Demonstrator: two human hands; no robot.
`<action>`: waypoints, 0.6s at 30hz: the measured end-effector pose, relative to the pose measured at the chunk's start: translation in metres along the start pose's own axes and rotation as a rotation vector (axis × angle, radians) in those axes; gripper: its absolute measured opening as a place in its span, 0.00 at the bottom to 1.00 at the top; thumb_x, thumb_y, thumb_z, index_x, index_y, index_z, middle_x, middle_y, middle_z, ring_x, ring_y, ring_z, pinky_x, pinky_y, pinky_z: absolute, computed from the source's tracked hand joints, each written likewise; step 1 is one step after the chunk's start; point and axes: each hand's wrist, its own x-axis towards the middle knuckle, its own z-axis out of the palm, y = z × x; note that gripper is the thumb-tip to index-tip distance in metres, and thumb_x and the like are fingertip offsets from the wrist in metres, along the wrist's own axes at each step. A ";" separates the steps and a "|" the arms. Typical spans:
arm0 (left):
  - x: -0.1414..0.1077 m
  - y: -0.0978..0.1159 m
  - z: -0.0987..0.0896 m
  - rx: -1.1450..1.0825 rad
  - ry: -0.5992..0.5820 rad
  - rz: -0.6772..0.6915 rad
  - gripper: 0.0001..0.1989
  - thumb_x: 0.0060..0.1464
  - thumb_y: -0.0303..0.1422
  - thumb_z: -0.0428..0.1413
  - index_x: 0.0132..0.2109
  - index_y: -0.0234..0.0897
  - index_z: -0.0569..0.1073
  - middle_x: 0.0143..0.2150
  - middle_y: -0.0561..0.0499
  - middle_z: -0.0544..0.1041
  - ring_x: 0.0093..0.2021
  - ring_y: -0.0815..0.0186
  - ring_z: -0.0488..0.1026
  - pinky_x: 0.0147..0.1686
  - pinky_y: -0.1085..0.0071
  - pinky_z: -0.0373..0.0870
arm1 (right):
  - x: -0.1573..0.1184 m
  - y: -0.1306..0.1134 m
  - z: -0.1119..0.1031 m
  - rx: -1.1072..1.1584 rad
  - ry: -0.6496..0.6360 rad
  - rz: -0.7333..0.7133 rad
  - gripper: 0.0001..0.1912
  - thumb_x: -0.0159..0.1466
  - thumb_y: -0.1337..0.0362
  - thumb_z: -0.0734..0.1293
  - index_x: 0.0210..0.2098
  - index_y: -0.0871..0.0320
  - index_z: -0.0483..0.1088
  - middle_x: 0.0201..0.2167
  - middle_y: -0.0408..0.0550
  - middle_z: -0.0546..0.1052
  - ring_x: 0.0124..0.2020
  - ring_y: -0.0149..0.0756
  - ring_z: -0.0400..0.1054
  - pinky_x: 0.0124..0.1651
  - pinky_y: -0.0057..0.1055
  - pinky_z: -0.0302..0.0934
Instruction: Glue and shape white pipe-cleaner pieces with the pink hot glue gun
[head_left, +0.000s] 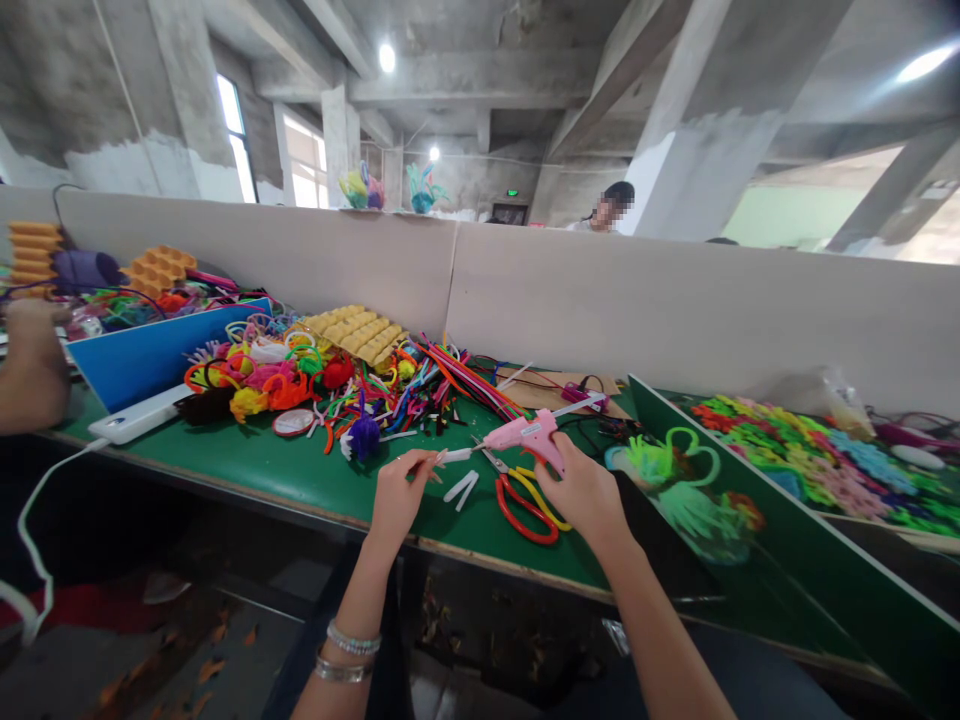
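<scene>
My right hand (576, 485) is wrapped round the handle of a pink glue gun (525, 432), whose nozzle points left. Pinched in the fingers of my left hand (405, 485) is a short white strip (454, 455), its free end by the nozzle. Whether nozzle and strip touch is too small to tell. Two more white strips (461, 489) lie on the green table (330, 485) below it. Scissors with red and yellow handles (526, 510) lie open under the glue gun, close to my right hand.
Colourful pipe cleaners (281, 375) and a yellow egg tray (358, 333) are piled left of centre. A white power strip (142, 415) lies by a blue divider (165, 350). A green divider (780, 510) stands at right. Another person's arm (34, 370) is far left.
</scene>
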 end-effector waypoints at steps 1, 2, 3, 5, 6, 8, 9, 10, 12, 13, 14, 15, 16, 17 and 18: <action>0.000 0.000 0.000 -0.006 0.003 -0.002 0.08 0.52 0.30 0.49 0.34 0.36 0.73 0.26 0.53 0.76 0.25 0.69 0.73 0.30 0.75 0.67 | 0.000 0.000 0.000 -0.001 -0.003 0.004 0.16 0.56 0.60 0.59 0.44 0.57 0.61 0.31 0.46 0.75 0.28 0.36 0.69 0.24 0.27 0.49; 0.000 0.000 0.000 -0.013 0.005 -0.004 0.08 0.52 0.30 0.49 0.34 0.36 0.73 0.26 0.53 0.76 0.25 0.69 0.73 0.30 0.75 0.67 | 0.000 0.000 -0.001 -0.002 -0.006 0.008 0.16 0.56 0.60 0.59 0.44 0.57 0.61 0.31 0.46 0.75 0.28 0.36 0.69 0.24 0.26 0.48; 0.000 0.001 0.000 -0.022 0.007 -0.006 0.08 0.52 0.30 0.50 0.34 0.36 0.73 0.26 0.53 0.76 0.25 0.69 0.72 0.30 0.75 0.67 | 0.000 0.000 -0.001 -0.002 -0.006 0.011 0.16 0.56 0.60 0.59 0.44 0.57 0.61 0.31 0.45 0.75 0.28 0.35 0.69 0.24 0.26 0.48; 0.000 0.002 0.000 -0.043 0.009 -0.013 0.08 0.52 0.31 0.50 0.34 0.36 0.73 0.26 0.52 0.76 0.25 0.69 0.72 0.29 0.75 0.67 | 0.000 0.000 -0.001 -0.005 -0.005 0.010 0.17 0.56 0.59 0.59 0.44 0.56 0.60 0.30 0.45 0.75 0.28 0.35 0.69 0.24 0.26 0.48; 0.000 0.002 0.000 -0.055 0.012 -0.019 0.08 0.52 0.31 0.50 0.34 0.36 0.73 0.26 0.52 0.76 0.25 0.69 0.72 0.29 0.75 0.67 | 0.000 0.000 -0.001 -0.009 -0.004 0.008 0.17 0.56 0.59 0.59 0.44 0.56 0.60 0.31 0.45 0.75 0.28 0.35 0.69 0.24 0.26 0.47; 0.001 0.001 0.000 -0.085 0.016 -0.035 0.08 0.52 0.32 0.50 0.34 0.36 0.73 0.27 0.52 0.76 0.25 0.69 0.72 0.29 0.74 0.68 | 0.000 0.001 0.000 -0.024 -0.010 0.010 0.16 0.56 0.58 0.59 0.43 0.56 0.60 0.31 0.45 0.75 0.28 0.35 0.69 0.24 0.26 0.47; 0.001 0.001 0.000 -0.104 0.021 -0.045 0.09 0.52 0.33 0.50 0.34 0.36 0.73 0.27 0.51 0.76 0.25 0.69 0.72 0.29 0.74 0.68 | 0.001 0.002 0.000 -0.031 -0.020 0.016 0.16 0.56 0.57 0.59 0.43 0.55 0.60 0.31 0.45 0.75 0.28 0.35 0.69 0.24 0.26 0.47; 0.001 -0.001 0.000 -0.124 0.028 -0.057 0.08 0.51 0.33 0.50 0.34 0.36 0.73 0.28 0.51 0.76 0.25 0.69 0.72 0.29 0.74 0.68 | 0.001 0.003 0.001 -0.036 -0.030 0.025 0.16 0.57 0.56 0.59 0.42 0.55 0.60 0.31 0.45 0.75 0.29 0.35 0.69 0.23 0.26 0.47; 0.002 -0.003 0.002 -0.171 0.045 -0.092 0.08 0.50 0.34 0.52 0.33 0.35 0.73 0.28 0.51 0.76 0.24 0.69 0.72 0.28 0.74 0.69 | 0.002 0.007 0.004 -0.042 -0.051 0.054 0.17 0.57 0.54 0.58 0.41 0.56 0.61 0.32 0.46 0.74 0.30 0.37 0.69 0.24 0.26 0.48; 0.002 -0.005 0.002 -0.200 0.052 -0.115 0.08 0.49 0.35 0.53 0.33 0.35 0.73 0.27 0.51 0.76 0.24 0.69 0.72 0.27 0.74 0.69 | 0.003 0.010 0.006 -0.042 -0.058 0.075 0.17 0.57 0.53 0.58 0.41 0.57 0.61 0.33 0.47 0.74 0.31 0.37 0.69 0.24 0.26 0.49; 0.002 -0.006 0.003 -0.234 0.059 -0.142 0.09 0.48 0.36 0.54 0.33 0.35 0.73 0.27 0.51 0.76 0.24 0.68 0.72 0.27 0.74 0.70 | 0.003 0.014 0.009 -0.043 -0.069 0.095 0.18 0.57 0.52 0.58 0.41 0.58 0.61 0.35 0.48 0.73 0.32 0.38 0.69 0.24 0.27 0.50; 0.003 -0.006 0.003 -0.272 0.061 -0.170 0.09 0.47 0.36 0.55 0.33 0.34 0.73 0.26 0.51 0.76 0.23 0.68 0.72 0.26 0.74 0.70 | 0.004 0.018 0.012 -0.044 -0.080 0.118 0.19 0.57 0.52 0.57 0.41 0.58 0.61 0.36 0.50 0.73 0.33 0.38 0.69 0.25 0.27 0.51; 0.003 -0.007 0.003 -0.312 0.064 -0.197 0.10 0.46 0.37 0.56 0.33 0.33 0.72 0.25 0.51 0.75 0.23 0.69 0.72 0.25 0.74 0.70 | 0.005 0.022 0.015 -0.043 -0.103 0.139 0.20 0.57 0.51 0.58 0.41 0.59 0.61 0.37 0.50 0.73 0.33 0.38 0.69 0.25 0.27 0.52; 0.004 -0.007 0.003 -0.350 0.068 -0.223 0.11 0.45 0.37 0.56 0.33 0.33 0.72 0.24 0.51 0.75 0.22 0.69 0.72 0.24 0.74 0.70 | 0.005 0.026 0.019 -0.048 -0.120 0.157 0.20 0.57 0.51 0.58 0.41 0.60 0.62 0.37 0.51 0.72 0.33 0.39 0.69 0.26 0.28 0.53; 0.005 -0.006 0.002 -0.389 0.072 -0.245 0.12 0.44 0.37 0.57 0.33 0.32 0.72 0.23 0.52 0.75 0.21 0.69 0.71 0.24 0.74 0.69 | 0.006 0.029 0.023 -0.053 -0.129 0.168 0.21 0.57 0.50 0.57 0.40 0.60 0.63 0.37 0.52 0.72 0.33 0.38 0.69 0.27 0.28 0.53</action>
